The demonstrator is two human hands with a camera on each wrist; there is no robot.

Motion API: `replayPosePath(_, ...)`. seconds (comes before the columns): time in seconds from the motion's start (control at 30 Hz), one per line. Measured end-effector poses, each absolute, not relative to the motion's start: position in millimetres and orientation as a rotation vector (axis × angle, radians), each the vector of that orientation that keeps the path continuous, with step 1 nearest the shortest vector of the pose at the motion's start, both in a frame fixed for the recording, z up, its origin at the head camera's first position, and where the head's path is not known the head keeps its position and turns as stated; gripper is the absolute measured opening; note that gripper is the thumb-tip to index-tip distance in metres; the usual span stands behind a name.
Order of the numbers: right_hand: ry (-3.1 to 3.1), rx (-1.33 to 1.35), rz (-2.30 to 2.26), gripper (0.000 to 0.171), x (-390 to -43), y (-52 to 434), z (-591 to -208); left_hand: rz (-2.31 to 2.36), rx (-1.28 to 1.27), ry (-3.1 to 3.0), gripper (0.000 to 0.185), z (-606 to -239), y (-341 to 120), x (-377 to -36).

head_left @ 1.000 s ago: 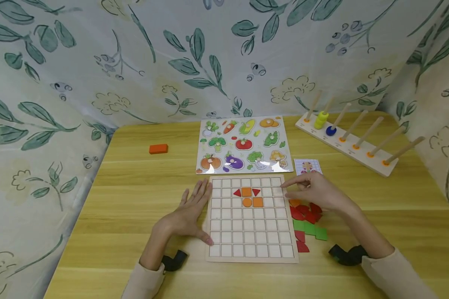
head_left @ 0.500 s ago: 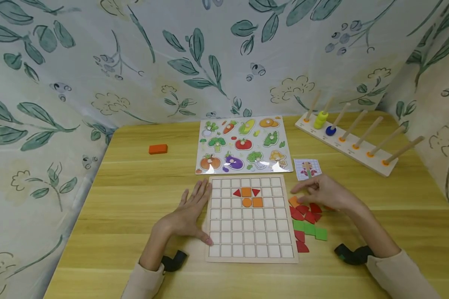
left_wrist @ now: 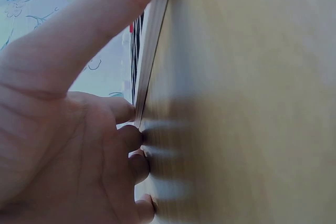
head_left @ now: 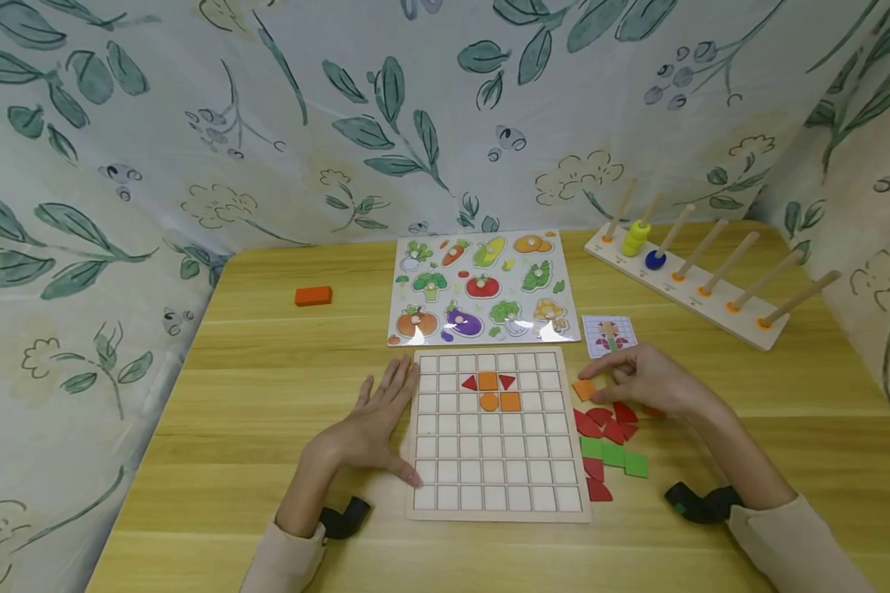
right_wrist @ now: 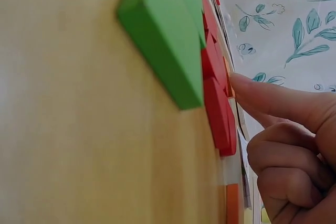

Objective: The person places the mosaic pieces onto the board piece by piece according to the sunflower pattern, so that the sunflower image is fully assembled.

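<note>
**Right hand at the orange tile beside the grid board**

Head view: the grid board [head_left: 498, 432] lies near the front edge of the tabletop [head_left: 267, 387], at its middle. The left hand [head_left: 367, 428] rests flat against the board's left edge, fingers straight and spread, holding nothing. The right hand [head_left: 648, 380] sits just off the board's right edge, fingers bent down over an orange tile [head_left: 584, 389]. The tile lies at the fingertips, on the side towards the board, between hand and board edge; the thumb and forefinger seem to touch it, though a true pinch cannot be made out here. The right hand is far the nearer of the two. Just in front of it lie loose red pieces [head_left: 604, 424] and green pieces [head_left: 614, 455]. On the board, two red triangles flank an orange square [head_left: 488, 380], with an orange round piece and square below. A small pattern card [head_left: 610, 334] lies just behind the right hand.

Left wrist view: the palm and straight fingers [left_wrist: 131, 150] press against the board's edge [left_wrist: 157, 40]; nothing is gripped.

Right wrist view: the forefinger [right_wrist: 273, 100] stretches out to the row of red pieces, its tip touching an orange edge [right_wrist: 227, 80]; the other fingers are curled. A green piece [right_wrist: 168, 40] lies close to the camera.
</note>
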State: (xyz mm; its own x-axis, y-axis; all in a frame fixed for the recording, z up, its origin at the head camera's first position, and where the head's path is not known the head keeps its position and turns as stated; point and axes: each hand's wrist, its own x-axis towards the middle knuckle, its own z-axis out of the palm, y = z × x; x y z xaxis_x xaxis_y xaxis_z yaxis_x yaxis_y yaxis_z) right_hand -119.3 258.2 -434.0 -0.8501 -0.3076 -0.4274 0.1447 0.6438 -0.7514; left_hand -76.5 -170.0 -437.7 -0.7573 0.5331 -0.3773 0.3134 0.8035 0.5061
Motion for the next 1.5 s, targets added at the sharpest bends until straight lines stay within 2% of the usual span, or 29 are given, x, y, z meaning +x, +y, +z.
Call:
replayPosePath(0.97, 2.477, -0.209, -1.107, 0.041, -117, 254, -429, 0.57, 0.641, 2.481, 0.154, -437, -170, -76)
replayPosePath(1.2, 2.472, -0.251, -1.173, 0.03, -112, 220, -417, 0.561, 0.638, 2.481, 0.154, -438, -171, -77)
replayPosePath(1.5, 2.388, -0.303, -1.216, 0.024, -112, 151, -420, 0.562, 0.629, 2.479, 0.154, -438, -171, -76)
